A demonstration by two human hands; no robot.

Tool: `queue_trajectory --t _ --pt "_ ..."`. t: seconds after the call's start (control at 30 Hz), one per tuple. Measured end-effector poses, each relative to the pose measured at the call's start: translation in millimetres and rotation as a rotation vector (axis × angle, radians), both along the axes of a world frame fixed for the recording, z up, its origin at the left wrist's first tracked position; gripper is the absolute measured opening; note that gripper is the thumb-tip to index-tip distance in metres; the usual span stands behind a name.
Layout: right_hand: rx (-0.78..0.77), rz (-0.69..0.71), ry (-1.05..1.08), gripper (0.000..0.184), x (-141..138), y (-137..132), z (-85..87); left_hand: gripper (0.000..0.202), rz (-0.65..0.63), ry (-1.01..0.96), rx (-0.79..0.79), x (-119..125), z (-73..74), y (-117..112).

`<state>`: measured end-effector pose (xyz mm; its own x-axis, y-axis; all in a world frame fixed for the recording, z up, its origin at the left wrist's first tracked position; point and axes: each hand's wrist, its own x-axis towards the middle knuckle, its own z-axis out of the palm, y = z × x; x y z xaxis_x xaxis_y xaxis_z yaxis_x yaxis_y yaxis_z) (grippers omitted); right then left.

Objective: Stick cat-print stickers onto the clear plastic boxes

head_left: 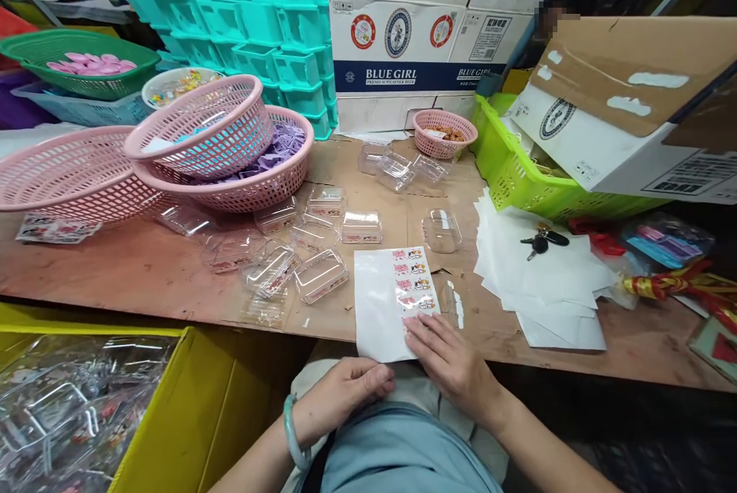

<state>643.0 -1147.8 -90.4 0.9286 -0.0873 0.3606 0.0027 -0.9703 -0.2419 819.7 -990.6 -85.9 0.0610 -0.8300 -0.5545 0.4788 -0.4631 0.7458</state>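
A white sticker sheet (377,297) lies at the front edge of the table, with a column of red print and cartoon animal stickers (419,269) along its right side. My right hand (452,358) rests on its lower right corner, fingers stretched out flat over the lowest stickers. Just below the sheet's near edge is my left hand (351,389), its fingers curled in against the thumb; what they hold, if anything, is hidden. Several clear plastic boxes (321,276) stand left of the sheet, some with printed labels. Another clear box (442,230) sits beyond the sheet.
Pink baskets (230,197) stand at the left, one with purple packets. A yellow bin (190,401) of clear packaging is at lower left. White sheets (535,270) with keys (538,246) on top lie right, before a lime basket (500,147). Turquoise crates (259,17) and cartons (397,40) rise behind.
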Motion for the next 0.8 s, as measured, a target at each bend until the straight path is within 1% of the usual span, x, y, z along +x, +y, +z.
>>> queue_trajectory --t 0.07,0.1,0.17,0.23,0.3,0.37,0.47,0.53,0.67,0.73,0.8 --pt "0.009 -0.009 -0.118 0.046 -6 8 -3.7 0.046 0.051 0.130 0.025 -14 2.7 -8" --pt "0.023 -0.012 -0.163 0.045 -7 12 -2.2 0.045 0.112 0.199 0.026 -20 4.6 -11" --pt "0.058 -0.005 -0.192 0.043 -4 16 5.9 0.043 0.290 0.291 -0.008 -31 8.8 -18" --pt "0.131 -0.039 -0.170 0.042 -1 20 16.1 0.047 0.444 0.286 -0.066 -38 13.0 -24" --pt "0.221 -0.140 -0.146 0.045 3 21 23.1 0.051 0.516 0.233 -0.130 -41 16.8 -30" --pt "0.288 -0.247 -0.175 0.040 8 21 25.2 0.051 0.516 0.187 -0.185 -41 19.8 -35" --pt "0.313 -0.320 -0.261 0.025 16 21 22.1 0.044 0.451 0.119 -0.219 -41 22.0 -42" --pt "0.260 -0.332 -0.292 0.024 20 20 19.4 0.041 0.411 0.082 -0.210 -39 22.2 -45" --pt "0.055 -0.316 -0.283 0.029 22 15 15.3 0.042 0.395 0.108 -0.179 -32 23.2 -52" --pt "0.018 -0.305 -0.272 0.032 23 12 13.1 0.044 0.394 0.131 -0.169 -28 24.1 -55" --pt "0.034 -0.299 -0.274 0.032 24 9 10.8 0.047 0.388 0.142 -0.161 -25 24.1 -58"
